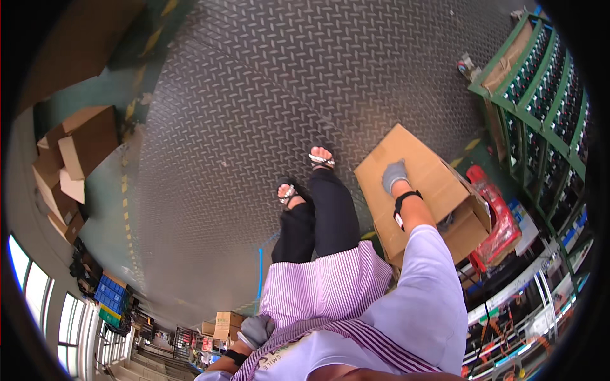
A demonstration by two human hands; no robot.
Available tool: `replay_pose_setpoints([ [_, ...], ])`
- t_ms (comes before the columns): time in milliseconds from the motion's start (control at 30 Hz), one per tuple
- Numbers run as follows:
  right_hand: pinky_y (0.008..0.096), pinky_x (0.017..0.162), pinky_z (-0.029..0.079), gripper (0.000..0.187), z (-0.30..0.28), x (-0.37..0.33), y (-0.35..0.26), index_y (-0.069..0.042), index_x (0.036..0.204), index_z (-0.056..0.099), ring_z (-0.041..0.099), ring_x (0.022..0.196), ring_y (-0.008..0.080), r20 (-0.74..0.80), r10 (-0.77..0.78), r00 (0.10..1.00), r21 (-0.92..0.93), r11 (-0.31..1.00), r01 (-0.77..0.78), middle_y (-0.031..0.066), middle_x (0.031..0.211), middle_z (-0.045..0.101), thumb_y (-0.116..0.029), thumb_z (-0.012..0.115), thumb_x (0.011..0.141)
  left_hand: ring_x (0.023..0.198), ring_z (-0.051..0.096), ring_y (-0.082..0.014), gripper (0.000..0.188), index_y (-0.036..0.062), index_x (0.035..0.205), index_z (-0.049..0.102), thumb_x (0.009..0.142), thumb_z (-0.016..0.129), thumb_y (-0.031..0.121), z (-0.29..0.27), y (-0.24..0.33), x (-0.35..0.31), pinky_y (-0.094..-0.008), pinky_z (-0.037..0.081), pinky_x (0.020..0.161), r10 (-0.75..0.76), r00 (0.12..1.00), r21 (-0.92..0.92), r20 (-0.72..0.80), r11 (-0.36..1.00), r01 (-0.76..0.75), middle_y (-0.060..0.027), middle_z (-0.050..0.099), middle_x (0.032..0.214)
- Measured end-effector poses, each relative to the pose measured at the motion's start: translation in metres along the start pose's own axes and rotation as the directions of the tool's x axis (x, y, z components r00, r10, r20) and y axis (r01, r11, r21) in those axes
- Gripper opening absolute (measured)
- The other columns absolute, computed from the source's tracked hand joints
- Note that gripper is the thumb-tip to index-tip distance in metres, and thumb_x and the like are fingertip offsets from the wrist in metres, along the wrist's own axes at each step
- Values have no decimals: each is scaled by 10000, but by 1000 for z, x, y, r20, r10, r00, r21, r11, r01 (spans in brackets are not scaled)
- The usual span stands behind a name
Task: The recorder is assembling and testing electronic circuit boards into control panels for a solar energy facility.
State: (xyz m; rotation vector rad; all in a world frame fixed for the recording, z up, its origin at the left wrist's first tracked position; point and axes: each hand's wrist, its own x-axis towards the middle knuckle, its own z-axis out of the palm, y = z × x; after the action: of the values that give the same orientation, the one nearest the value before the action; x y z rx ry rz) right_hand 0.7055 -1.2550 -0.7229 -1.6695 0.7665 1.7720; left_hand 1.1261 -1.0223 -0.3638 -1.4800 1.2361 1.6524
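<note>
My right hand (395, 177), in a grey glove with a black band on the wrist, is at the upper face of a brown cardboard box (413, 149). Its fingers curl in against the cardboard, closed on the box. The box sits tilted at my right side, with loose flaps at its right end and something dark just showing inside. My left hand (257, 330), also grey-gloved, is held close to my waist beside the striped apron (324, 279). It is away from the box, and its fingers are too hidden to read.
Patterned metal plate flooring (254, 95) lies under my feet. At the right stand a green metal rack (540, 120) and a red plastic-wrapped item (492, 228). Opened cardboard boxes (82, 152) lie at the left, beyond a yellow dashed floor line. Blue crates (109, 293) are stacked at lower left.
</note>
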Motion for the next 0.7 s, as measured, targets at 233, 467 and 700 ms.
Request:
replay_pose_setpoints([
  [233, 534, 1009, 235, 379, -4, 6, -1, -156, 1206, 571, 482, 1188, 246, -54, 52, 997, -22, 998, -53, 31, 1259, 542, -315, 452, 883, 672, 592, -396, 372, 73, 790, 610, 854, 440, 398, -10, -2, 6, -482, 463, 631, 1, 999, -42, 48, 999, 1, -205, 612, 712],
  [467, 455, 1028, 247, 362, 18, 30, 2, -171, 1178, 595, 494, 1181, 187, -44, 20, 999, 122, 992, -14, 29, 1256, 544, -320, 431, 892, 724, 599, -394, 406, 68, 840, 604, 864, 414, 426, -40, -4, 16, -477, 467, 686, -10, 988, 16, 155, 1000, 8, -209, 623, 768],
  [700, 446, 1027, 238, 370, 15, 15, -5, -200, 1207, 572, 467, 1210, 177, -42, 23, 999, 178, 984, -15, 11, 1288, 517, -344, 428, 898, 1124, 457, -374, 565, 61, 1248, 417, 832, 466, 440, -147, 15, 14, -474, 352, 958, 71, 981, 351, -183, 936, -2, -227, 475, 1212],
])
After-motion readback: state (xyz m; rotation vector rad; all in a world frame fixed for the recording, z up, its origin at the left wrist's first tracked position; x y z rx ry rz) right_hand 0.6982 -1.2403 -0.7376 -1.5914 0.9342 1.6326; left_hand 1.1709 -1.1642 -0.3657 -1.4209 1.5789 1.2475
